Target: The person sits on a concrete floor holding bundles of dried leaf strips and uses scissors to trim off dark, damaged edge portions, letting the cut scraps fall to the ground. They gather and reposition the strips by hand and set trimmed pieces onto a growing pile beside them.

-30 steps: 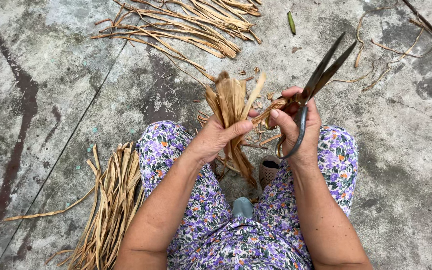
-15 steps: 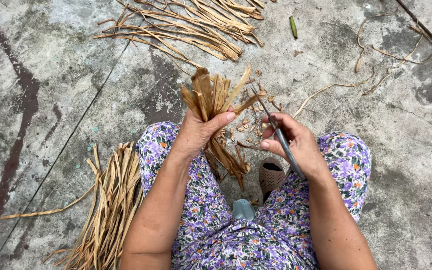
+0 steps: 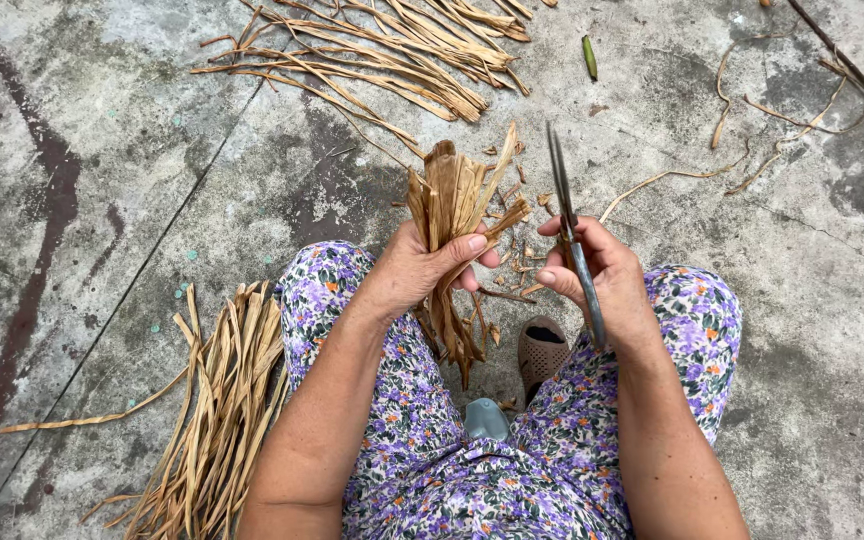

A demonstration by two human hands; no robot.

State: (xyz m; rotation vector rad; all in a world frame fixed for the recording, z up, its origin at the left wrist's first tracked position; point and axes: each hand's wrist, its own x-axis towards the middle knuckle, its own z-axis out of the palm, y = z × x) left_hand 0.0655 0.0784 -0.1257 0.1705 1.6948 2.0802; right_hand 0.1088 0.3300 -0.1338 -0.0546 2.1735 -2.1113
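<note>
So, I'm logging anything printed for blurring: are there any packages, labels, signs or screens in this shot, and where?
None in view. There are only the bundle of dried leaf strips in the left hand, the scissors in the right hand, loose strips on the concrete floor, and flowered trousers.

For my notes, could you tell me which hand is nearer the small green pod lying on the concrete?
Right. The right hand lies almost straight below the green pod; the left hand sits further aside.
</note>
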